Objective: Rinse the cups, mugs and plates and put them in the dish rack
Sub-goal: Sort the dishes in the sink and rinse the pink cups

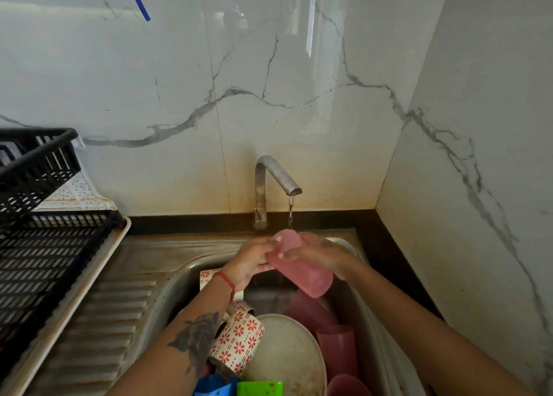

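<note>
Head | both hands, left hand [254,259] and right hand [317,253], grip translucent pink tumbler [299,265] | thin stream

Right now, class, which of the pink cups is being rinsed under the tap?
The pink cup gripped by the left hand and right hand, tilted under the faucet. The other pink cups lie untouched in the sink.
</note>
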Action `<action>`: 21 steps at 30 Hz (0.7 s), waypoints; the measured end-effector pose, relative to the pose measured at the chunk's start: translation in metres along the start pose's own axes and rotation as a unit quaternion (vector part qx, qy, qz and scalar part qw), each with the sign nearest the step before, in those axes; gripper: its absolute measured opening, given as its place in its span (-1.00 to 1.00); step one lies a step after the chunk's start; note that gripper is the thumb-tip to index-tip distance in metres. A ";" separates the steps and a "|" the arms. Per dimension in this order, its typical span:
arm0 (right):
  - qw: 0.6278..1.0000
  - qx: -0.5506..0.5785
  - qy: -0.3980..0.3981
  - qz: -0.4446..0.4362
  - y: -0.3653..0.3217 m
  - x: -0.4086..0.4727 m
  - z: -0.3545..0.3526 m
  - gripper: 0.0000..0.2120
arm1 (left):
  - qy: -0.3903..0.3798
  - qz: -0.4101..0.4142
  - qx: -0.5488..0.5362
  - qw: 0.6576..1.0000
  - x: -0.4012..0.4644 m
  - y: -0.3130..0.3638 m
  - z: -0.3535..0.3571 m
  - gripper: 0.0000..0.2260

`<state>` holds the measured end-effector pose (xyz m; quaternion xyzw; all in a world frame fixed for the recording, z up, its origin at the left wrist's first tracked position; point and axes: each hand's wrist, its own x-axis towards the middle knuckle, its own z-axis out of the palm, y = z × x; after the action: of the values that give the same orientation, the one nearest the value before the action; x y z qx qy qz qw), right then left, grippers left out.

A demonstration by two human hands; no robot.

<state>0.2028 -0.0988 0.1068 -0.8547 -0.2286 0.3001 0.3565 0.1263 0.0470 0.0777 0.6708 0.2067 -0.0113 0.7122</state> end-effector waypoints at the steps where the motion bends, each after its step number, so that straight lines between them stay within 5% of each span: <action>1: 0.994 -0.104 0.033 -0.030 -0.003 0.002 0.000 -0.16 | -0.008 0.001 0.027 1.000 0.000 0.002 -0.001 -0.71; 6: 0.844 -0.484 0.111 -0.203 -0.015 0.011 0.025 0.00 | -0.022 0.016 -0.002 1.000 0.000 0.016 0.006 -0.74; 8: 0.795 -0.544 0.123 -0.236 -0.020 0.017 0.018 -0.03 | -0.023 0.023 -0.020 0.999 0.000 0.020 0.004 -0.75; 10: 0.806 -0.530 0.095 -0.246 -0.029 0.022 0.003 -0.02 | -0.035 0.041 -0.044 0.998 -0.001 0.022 0.001 -0.79; 16: 0.934 -0.321 -0.046 -0.153 -0.052 0.025 -0.046 0.09 | -0.042 0.117 -0.107 0.987 -0.007 0.024 -0.014 -0.72; 19: 0.925 -0.350 -0.006 -0.148 -0.046 0.020 -0.038 0.08 | -0.066 0.112 -0.054 0.990 -0.008 0.026 -0.017 -0.69; 21: 0.877 -0.432 0.081 -0.196 -0.040 0.017 -0.016 0.05 | -0.069 0.104 -0.001 0.992 -0.007 0.030 -0.015 -0.61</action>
<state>0.2190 -0.0704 0.1395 -0.8828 -0.4685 0.0259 0.0209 0.1249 0.0624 0.1082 0.6858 0.0862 0.0168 0.7225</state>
